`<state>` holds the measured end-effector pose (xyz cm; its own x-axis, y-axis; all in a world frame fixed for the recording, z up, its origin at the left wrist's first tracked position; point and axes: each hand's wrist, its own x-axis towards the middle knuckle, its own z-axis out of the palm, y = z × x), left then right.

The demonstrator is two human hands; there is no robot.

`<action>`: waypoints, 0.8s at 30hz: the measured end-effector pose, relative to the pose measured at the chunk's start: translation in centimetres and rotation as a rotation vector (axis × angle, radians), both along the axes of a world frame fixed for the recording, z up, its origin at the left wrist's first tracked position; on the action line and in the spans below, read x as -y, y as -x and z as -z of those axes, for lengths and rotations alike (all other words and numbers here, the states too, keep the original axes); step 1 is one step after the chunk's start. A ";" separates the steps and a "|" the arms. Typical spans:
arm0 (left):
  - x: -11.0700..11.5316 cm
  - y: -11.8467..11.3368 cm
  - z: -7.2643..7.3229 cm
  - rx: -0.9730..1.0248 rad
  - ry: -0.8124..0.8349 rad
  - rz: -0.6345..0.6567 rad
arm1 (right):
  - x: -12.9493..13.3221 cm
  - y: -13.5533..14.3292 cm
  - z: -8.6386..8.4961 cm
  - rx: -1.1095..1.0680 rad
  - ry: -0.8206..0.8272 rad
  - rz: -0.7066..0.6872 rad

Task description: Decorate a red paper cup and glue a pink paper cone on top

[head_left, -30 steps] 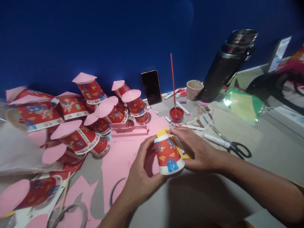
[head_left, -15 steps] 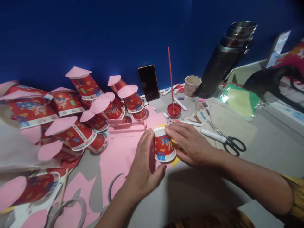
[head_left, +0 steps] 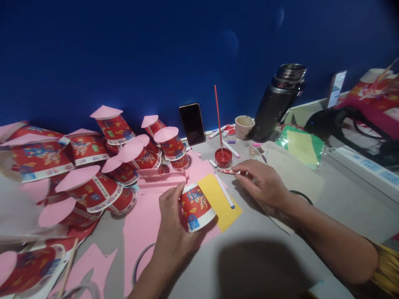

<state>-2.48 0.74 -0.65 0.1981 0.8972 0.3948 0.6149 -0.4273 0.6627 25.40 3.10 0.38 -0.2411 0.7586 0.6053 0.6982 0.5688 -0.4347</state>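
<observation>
Red patterned cup [head_left: 197, 207] in the left hand [head_left: 173, 218] alone; right hand [head_left: 263, 182] now off it.
Clamped there, the cup tilts over pink paper [head_left: 145, 207], beside a yellow sheet [head_left: 215, 197]; the right has moved to a red-and-white stick [head_left: 226, 171] near a red pot [head_left: 223, 158]; whether it grips, I cannot tell; support seems to have passed wholly leftward.
</observation>
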 end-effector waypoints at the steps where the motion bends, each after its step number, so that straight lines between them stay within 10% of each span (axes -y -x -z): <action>1: -0.1 0.1 0.3 -0.012 0.013 0.012 | 0.0 0.0 0.0 0.036 0.012 -0.010; 6: -0.2 0.6 0.7 -0.039 0.196 0.064 | 0.4 0.4 0.2 0.255 0.211 -0.028; 13: 0.5 0.6 -1.0 0.010 0.358 0.128 | -0.4 -0.1 -1.1 0.502 0.472 0.392; 24: 0.2 0.0 -1.2 0.123 0.390 -0.002 | -1.2 -0.1 -0.7 0.602 0.512 0.348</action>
<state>-2.46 0.58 0.55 0.1688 0.9846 0.0460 0.5213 -0.1287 0.8436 25.52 4.33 1.08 -0.1139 0.9934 0.0121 0.9903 0.1145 -0.0788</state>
